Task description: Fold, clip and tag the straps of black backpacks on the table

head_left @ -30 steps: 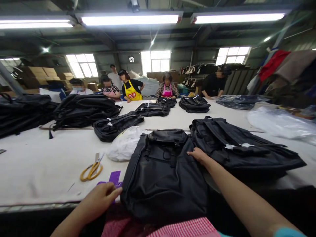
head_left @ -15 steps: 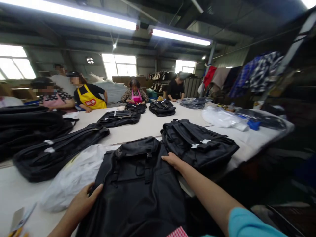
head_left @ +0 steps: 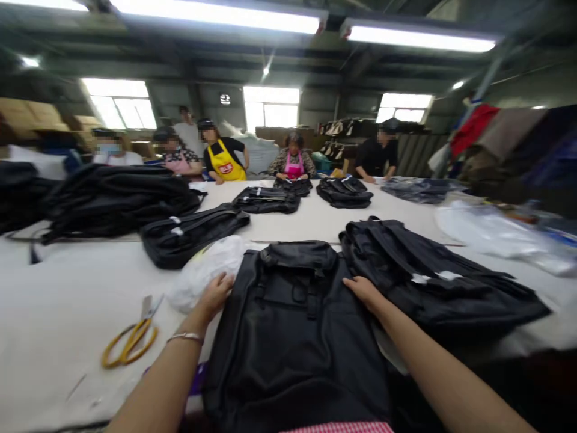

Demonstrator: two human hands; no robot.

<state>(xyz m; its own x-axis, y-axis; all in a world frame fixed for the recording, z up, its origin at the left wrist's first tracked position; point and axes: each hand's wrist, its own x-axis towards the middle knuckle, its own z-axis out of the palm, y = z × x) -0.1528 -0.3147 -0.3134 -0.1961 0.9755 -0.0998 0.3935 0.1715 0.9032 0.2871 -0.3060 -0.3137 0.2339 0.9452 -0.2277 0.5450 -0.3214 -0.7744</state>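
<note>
A black backpack lies front side up before me, its lower end at the table's near edge. My left hand grips its upper left edge, with the fingers partly hidden behind the bag. On the opposite edge my right hand is closed, its thumb lying on the front. A buckle and strap show below the top flap. Left of the bag is a crumpled white plastic bag. Yellow-handled scissors rest on the table, blades partly open.
To the right lies another black backpack, straps up. More black bags and a pile of them cover the left and far side of the white table. Clear plastic bags lie at right. Several people stand across the table.
The camera view has swung left, so the scene sits farther right. Both hands stay on the backpack's sides, and the scissors are now fully in view.
</note>
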